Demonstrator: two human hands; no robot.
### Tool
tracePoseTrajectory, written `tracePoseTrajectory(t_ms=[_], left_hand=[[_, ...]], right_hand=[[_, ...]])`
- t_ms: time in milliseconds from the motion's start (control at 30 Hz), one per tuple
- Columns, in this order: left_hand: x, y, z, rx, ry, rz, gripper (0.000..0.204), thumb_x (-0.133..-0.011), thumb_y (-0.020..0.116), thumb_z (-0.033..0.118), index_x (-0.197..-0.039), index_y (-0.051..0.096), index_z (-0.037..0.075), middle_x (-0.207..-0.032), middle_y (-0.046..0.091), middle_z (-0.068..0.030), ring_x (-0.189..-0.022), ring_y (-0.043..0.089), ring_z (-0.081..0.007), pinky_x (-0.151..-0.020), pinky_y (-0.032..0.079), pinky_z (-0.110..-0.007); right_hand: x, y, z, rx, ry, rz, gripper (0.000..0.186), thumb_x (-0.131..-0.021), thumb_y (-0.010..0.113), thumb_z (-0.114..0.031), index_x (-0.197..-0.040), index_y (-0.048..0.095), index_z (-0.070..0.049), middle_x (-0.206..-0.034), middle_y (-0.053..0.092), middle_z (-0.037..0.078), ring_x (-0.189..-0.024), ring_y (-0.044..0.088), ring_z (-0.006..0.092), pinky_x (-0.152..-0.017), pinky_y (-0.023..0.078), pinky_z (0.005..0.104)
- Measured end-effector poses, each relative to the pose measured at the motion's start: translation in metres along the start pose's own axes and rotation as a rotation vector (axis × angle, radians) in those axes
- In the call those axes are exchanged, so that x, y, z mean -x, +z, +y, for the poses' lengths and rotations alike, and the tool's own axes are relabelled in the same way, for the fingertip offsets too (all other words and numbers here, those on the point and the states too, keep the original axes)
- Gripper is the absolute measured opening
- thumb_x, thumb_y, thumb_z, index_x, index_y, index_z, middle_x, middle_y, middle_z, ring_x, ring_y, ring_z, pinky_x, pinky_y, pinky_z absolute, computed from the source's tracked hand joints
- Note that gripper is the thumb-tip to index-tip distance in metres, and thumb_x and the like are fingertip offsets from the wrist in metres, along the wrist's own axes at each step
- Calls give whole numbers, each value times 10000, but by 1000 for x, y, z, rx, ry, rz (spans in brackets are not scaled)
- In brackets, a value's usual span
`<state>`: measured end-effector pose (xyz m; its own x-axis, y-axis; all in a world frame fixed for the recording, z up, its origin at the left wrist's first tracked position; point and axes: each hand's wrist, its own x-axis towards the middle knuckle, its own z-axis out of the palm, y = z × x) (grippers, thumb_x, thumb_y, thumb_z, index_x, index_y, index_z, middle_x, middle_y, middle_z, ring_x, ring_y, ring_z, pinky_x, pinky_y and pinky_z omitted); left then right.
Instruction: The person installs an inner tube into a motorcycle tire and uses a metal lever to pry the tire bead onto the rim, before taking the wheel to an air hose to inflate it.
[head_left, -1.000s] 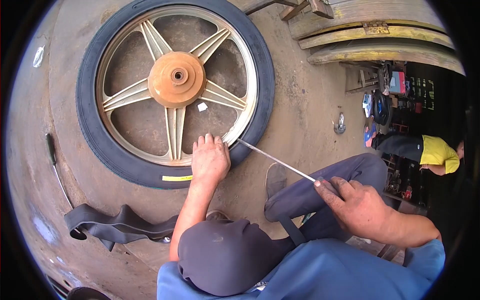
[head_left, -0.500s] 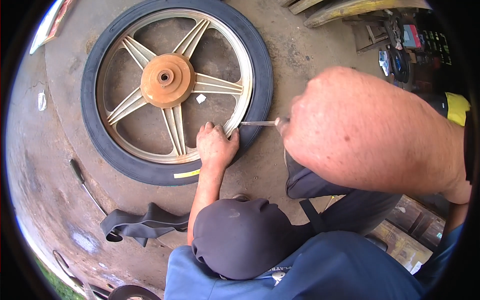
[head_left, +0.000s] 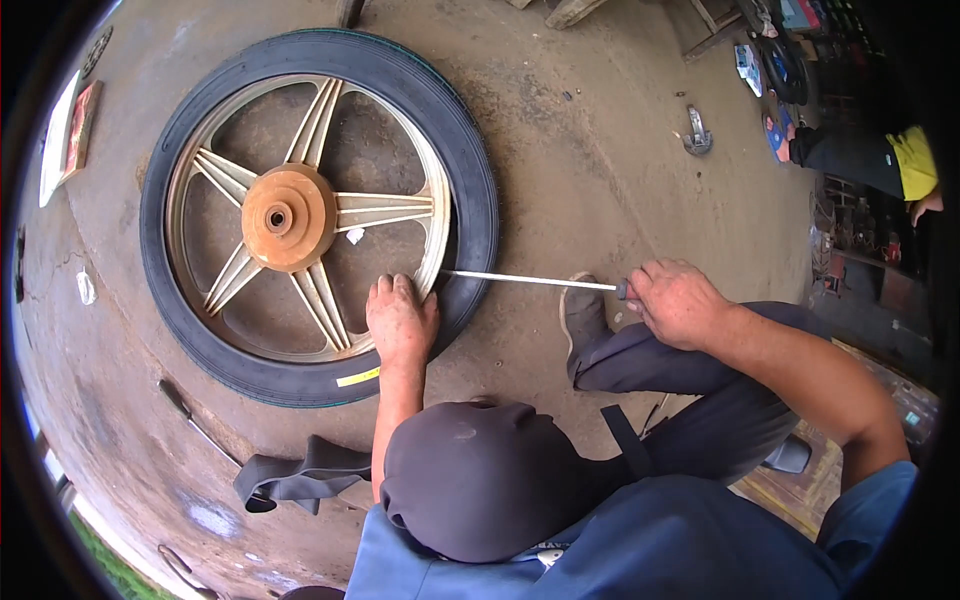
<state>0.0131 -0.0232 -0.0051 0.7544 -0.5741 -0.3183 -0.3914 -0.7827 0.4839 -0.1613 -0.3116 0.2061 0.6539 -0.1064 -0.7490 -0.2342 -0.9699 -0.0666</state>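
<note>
A spoked cast wheel with an orange rusty hub lies flat on the floor, ringed by a black tyre with a yellow sticker. My left hand grips the rim at the wheel's lower right, fingers bent over it. A long thin metal lever runs sideways from between rim and tyre to its dark handle, where my right hand holds it. A loose black rubber strip and another long tool with a dark handle lie at the lower left.
A co-worker in yellow and dark trousers is at the right, near cluttered shelves. Wooden furniture stands at the top. A small metal piece lies on the floor. My bent leg is beside the wheel.
My right arm, large and close to the camera half a second ago, is now lower and farther away, still on the lever. My left hand stays at the rim. The whole view has shifted.
</note>
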Motion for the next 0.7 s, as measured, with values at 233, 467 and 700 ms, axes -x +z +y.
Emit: tracePoseTrajectory(t_ms=[233, 467, 700], left_hand=[[9, 1, 7, -37, 88, 29, 267, -734, 779, 191, -887, 647, 17, -935, 607, -186, -938, 594, -396, -857, 506, -494], [20, -2, -8, -40, 169, 15, 274, -739, 782, 192, -924, 662, 28, -948, 602, -178, -953, 587, -390, -857, 504, -493], [12, -12, -26, -89, 250, -2, 279, -760, 798, 232, -901, 646, 45, -944, 600, -146, -968, 597, -352, -879, 499, -463]], right_hand=[[-99, 80, 47, 302, 164, -188, 310, -1006, 605, -325, -1163, 613, -58, -1072, 694, 115, -1057, 670, 281, -865, 526, 467], [-118, 126, 3, 397, 6, -646, 394, -1049, 534, -426, -1162, 776, -136, -1186, 756, 55, -1120, 712, 270, -868, 574, 490], [-139, 147, -16, 275, 41, -610, 430, -996, 602, -472, -1206, 763, -133, -1241, 742, 84, -1175, 693, 298, -980, 527, 503]])
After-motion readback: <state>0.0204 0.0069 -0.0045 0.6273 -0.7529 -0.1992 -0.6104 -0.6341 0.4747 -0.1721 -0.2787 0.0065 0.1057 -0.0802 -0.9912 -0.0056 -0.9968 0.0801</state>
